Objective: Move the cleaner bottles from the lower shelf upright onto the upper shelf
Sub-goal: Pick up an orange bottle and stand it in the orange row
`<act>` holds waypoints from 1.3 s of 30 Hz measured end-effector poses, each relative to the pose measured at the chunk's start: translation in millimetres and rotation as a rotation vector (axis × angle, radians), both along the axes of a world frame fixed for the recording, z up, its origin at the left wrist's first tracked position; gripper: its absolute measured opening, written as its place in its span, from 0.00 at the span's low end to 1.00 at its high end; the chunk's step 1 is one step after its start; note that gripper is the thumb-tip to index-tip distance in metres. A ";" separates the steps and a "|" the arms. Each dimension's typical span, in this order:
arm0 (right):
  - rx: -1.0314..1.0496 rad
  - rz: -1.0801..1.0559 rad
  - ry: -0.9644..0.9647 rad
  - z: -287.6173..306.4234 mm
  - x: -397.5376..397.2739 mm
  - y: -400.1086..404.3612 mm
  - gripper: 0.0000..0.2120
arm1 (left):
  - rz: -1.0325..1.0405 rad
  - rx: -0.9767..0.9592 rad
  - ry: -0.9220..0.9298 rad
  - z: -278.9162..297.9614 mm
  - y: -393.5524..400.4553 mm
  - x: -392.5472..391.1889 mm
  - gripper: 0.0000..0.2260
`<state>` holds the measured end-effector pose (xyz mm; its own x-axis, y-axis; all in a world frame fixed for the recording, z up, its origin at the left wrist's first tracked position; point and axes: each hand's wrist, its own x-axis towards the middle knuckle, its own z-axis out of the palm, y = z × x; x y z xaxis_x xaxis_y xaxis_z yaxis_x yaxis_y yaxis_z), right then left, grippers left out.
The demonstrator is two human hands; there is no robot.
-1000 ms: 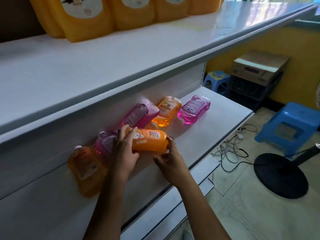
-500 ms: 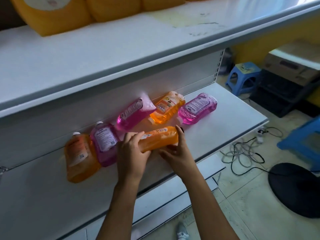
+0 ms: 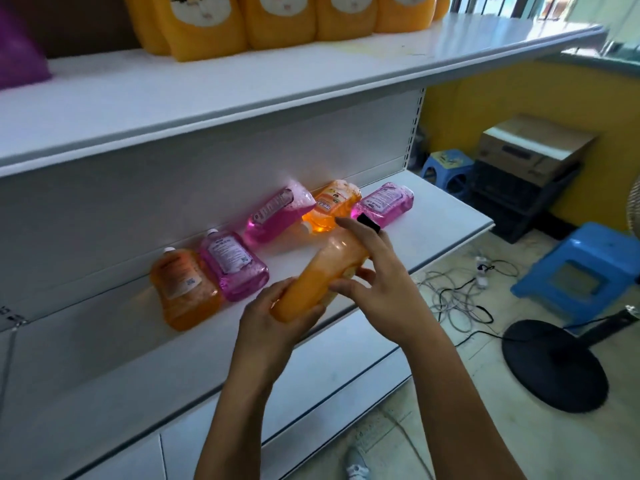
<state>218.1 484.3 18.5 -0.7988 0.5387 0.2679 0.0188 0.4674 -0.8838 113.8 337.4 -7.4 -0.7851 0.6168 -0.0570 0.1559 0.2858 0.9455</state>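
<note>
Above the front edge of the lower shelf [image 3: 446, 233], both hands carry one orange bottle [image 3: 325, 271] clear of the surface, tilted with its black cap [image 3: 367, 221] up and away from the person. The left hand [image 3: 273, 317] cups the base from below, fingers wrapped around it; the right hand [image 3: 377, 271] closes over the upper body just under the cap. So each hand is curled on the same bottle, neither one free.

It looks full of liquid, so I judge it fairly heavy for its size and bottom-weighted, with the fluid likely to slosh as it tilts. The plastic wall is smooth and glossy and may slip or give a little under a squeeze. The firmest hold seems to be one hand under the base and one around the narrower shoulder, not on the cap, whose tightness cannot be told.

Farther back, five bottles lie on their sides along the rear edge of the lower shelf: an orange one [image 3: 183, 289] at the left end, touching a pink one [image 3: 233, 263], then another pink [image 3: 277, 216], an orange [image 3: 330, 209] and a pink [image 3: 384, 204] toward the right end.

Beyond and higher, the upper shelf [image 3: 242, 95] has bare room along its front edge, with large orange jugs [image 3: 277, 19] standing at its rear.
</note>
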 end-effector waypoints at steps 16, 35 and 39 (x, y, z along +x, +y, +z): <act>0.144 -0.098 0.108 82.8 21.3 -109.4 0.29 | -0.171 0.316 -0.145 53.2 -107.6 37.1 0.18; 0.059 -0.329 0.096 111.0 84.4 -104.4 0.34 | 0.022 0.262 0.491 72.7 -67.7 87.5 0.30; 0.076 -0.411 0.277 114.5 98.4 -77.4 0.20 | -0.116 0.336 0.518 72.7 -45.0 94.3 0.30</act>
